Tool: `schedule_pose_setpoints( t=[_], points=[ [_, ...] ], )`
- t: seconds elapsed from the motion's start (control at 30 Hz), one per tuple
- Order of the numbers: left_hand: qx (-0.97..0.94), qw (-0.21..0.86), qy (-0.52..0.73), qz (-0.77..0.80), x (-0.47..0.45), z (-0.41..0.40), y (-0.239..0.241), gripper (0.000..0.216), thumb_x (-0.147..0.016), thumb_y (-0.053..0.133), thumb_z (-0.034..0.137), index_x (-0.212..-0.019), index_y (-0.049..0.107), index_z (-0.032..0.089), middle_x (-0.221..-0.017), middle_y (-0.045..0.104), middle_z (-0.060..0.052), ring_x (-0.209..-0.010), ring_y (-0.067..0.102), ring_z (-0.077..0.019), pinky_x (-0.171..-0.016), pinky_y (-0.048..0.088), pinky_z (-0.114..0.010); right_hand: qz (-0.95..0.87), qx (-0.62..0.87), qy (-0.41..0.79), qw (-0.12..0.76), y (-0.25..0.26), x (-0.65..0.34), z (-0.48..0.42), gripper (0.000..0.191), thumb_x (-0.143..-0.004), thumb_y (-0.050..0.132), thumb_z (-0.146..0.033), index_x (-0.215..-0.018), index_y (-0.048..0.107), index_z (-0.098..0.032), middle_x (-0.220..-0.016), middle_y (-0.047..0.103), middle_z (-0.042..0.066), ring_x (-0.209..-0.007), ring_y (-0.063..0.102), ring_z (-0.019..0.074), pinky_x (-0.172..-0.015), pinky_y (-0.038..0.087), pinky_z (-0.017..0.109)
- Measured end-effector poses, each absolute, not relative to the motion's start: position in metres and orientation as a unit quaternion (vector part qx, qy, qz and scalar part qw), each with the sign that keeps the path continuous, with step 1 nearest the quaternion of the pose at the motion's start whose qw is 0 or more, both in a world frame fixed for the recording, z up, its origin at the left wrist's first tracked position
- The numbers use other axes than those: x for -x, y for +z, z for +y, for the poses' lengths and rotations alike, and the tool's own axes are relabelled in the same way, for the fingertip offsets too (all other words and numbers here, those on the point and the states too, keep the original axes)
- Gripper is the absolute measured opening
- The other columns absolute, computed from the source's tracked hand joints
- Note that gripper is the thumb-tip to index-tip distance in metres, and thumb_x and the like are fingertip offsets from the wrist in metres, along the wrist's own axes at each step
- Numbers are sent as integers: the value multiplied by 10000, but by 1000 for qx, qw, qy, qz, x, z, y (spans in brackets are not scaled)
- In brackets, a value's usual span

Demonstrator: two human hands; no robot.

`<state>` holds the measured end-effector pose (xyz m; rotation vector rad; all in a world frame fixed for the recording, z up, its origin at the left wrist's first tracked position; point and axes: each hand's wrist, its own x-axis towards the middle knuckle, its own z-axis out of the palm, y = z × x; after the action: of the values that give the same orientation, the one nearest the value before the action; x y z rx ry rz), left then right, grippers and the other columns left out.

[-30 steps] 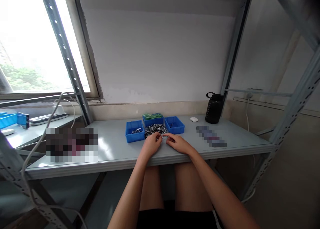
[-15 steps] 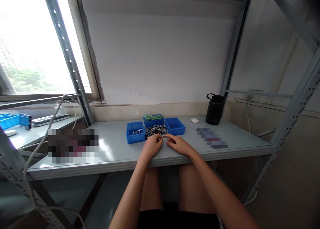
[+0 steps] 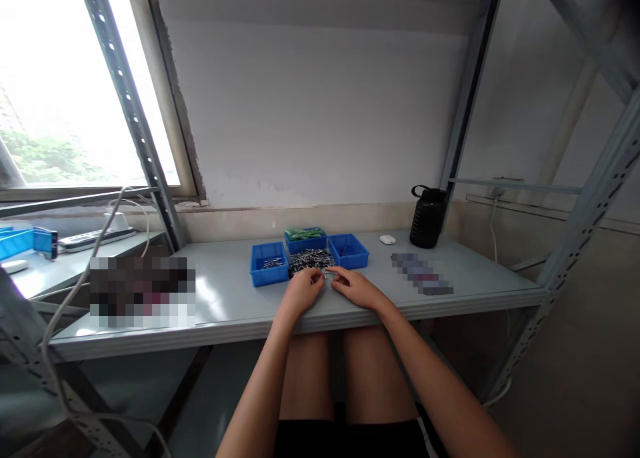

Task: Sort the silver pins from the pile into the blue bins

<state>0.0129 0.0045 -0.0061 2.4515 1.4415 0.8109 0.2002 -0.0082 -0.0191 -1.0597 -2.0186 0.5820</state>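
A loose heap of small dark and silvery metal pieces, which look like screws, lies on the grey table just beyond my hands. My left hand rests at the table's front edge, thumb and fingers pinched together; what they hold is too small to make out. Close beside it, my right hand has its index finger stretched left toward the left fingertips, the thumb apart below it. Tiny shiny bits show between the hands. Around the heap stand a blue bin of silvery screws, a blue bin with green packets, and another blue bin with a few dark pieces.
A black bottle and a small white case stand at the back right. Blurred-out items lie at left and right. Metal shelf posts frame the table, and a white cable hangs at the left.
Both hands stay at nearly the same place, with only slight finger movement. The view has shifted a little, and my knees have moved closer together.
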Motion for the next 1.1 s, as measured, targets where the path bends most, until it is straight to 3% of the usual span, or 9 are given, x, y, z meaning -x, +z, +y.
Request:
schedule_pose_setpoints(
  t=[0.73,1.1],
  points=[
    [-830,85,281,474,-13,0,-2,212,-942,549,313,-1032,629,139,-1014,658,-61,-878,641,-175,-795,542,-375,-791,424,226,378,-18,-199,-10,442,-874,527,-192,-1316,539,-183,-911,703,50,-802,635,182,-750,479,289],
    [-831,82,293,466,-14,3,-5,210,-944,545,313,-1025,630,140,-998,659,-57,-859,641,-170,-785,543,-368,-800,430,210,360,-13,-199,-13,345,-893,535,-215,-1227,612,-170,-995,712,73,-845,644,188,-782,482,325]
  ],
)
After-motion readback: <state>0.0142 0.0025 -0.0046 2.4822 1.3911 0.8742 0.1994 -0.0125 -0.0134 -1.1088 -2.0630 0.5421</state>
